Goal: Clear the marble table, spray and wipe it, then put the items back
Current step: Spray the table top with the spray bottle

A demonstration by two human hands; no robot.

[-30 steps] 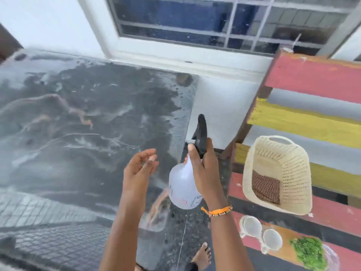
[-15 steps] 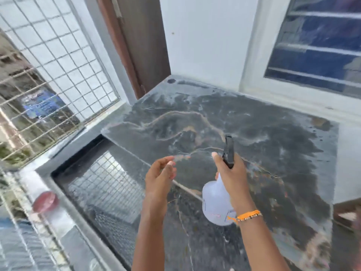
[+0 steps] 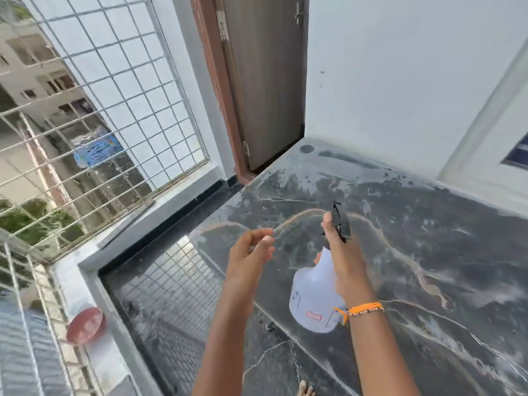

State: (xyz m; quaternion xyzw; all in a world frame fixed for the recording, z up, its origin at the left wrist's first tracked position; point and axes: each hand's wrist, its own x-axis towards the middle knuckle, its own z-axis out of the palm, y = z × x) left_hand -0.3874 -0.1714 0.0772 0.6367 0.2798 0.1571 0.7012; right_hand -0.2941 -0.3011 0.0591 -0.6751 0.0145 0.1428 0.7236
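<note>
Where the white wall meets the brown door, the dark grey marble worktop (image 3: pixel 428 252) with pale veins lies wet and speckled. Above it the right hand (image 3: pixel 344 264) grips the neck of a translucent white plastic spray bottle (image 3: pixel 311 298) with a black trigger head. Beside it, apart, the left hand (image 3: pixel 248 258) hovers, fingers loosely curled, holding nothing.

We're looking through one head-worn wide-angle camera, tilted forward and down from above the near edge of the tabletop (image 3: pixel 428 252), close over both forearms. It faces the far corner, where a door (image 3: pixel 265 81) meets the white wall (image 3: pixel 400 81), window grille (image 3: pixel 100 110) at left.
</note>
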